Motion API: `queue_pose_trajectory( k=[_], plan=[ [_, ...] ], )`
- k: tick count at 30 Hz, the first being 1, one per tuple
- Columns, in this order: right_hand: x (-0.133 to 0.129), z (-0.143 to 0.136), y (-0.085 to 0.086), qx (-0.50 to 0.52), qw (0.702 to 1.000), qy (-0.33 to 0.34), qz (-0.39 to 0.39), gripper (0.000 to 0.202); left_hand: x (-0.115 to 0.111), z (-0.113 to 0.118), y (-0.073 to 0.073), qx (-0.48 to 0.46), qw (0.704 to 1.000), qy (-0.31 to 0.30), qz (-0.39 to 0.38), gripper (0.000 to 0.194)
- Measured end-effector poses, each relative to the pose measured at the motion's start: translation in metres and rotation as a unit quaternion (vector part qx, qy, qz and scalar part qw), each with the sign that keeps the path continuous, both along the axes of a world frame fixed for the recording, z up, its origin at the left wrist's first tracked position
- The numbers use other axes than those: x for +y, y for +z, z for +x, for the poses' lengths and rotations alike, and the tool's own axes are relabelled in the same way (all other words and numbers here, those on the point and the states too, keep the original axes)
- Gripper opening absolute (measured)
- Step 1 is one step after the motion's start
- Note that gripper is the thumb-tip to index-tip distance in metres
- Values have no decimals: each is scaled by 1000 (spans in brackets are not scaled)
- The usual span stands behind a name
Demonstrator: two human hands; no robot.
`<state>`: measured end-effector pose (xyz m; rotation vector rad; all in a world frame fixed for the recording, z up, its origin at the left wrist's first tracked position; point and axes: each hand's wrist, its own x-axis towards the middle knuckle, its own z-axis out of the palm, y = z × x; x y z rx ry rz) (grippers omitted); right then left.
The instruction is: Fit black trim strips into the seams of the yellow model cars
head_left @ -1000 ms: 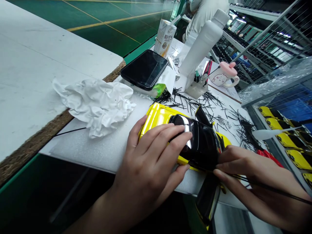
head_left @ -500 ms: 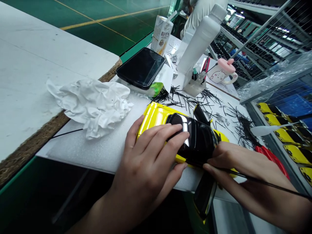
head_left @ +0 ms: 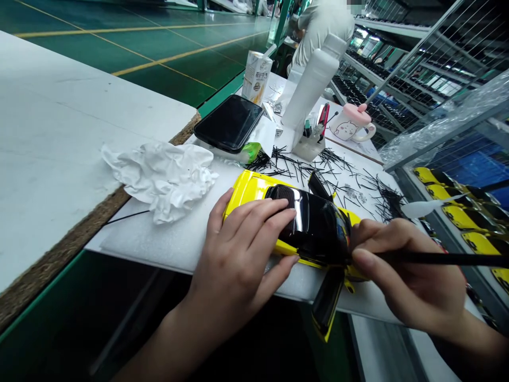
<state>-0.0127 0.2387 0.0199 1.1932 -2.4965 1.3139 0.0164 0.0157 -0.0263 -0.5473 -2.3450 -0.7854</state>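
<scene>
Car under left hand, clasped by spread fingers; black strip pinched in right hand; open door just below right fingertips, black offcuts strewn beyond, crumpled sheet left of left fingers.

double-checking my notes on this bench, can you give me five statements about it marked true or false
1. The left hand rests on the yellow car. True.
2. The right hand holds a black strip. True.
3. The car's doors are both shut. False: the near door and the far door stand open.
4. The phone lies screen down. False: its dark screen faces up.
5. The mug has a pink lid. True.
</scene>
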Motion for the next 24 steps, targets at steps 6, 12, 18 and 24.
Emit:
queue_pose_trajectory(
  k=[6,12,18,24],
  plan=[
    [-1,2,1,37,997,33,53,21,0,0,0,3,1000,4,-1,33],
    [-1,2,1,68,992,40,99,22,0,-1,0,3,1000,0,6,31],
    [-1,2,5,82,989,51,112,20,0,-2,-1,7,1000,-4,17,33],
    [-4,0,8,106,985,53,129,19,0,-1,0,3,1000,-2,18,31]
  ],
)
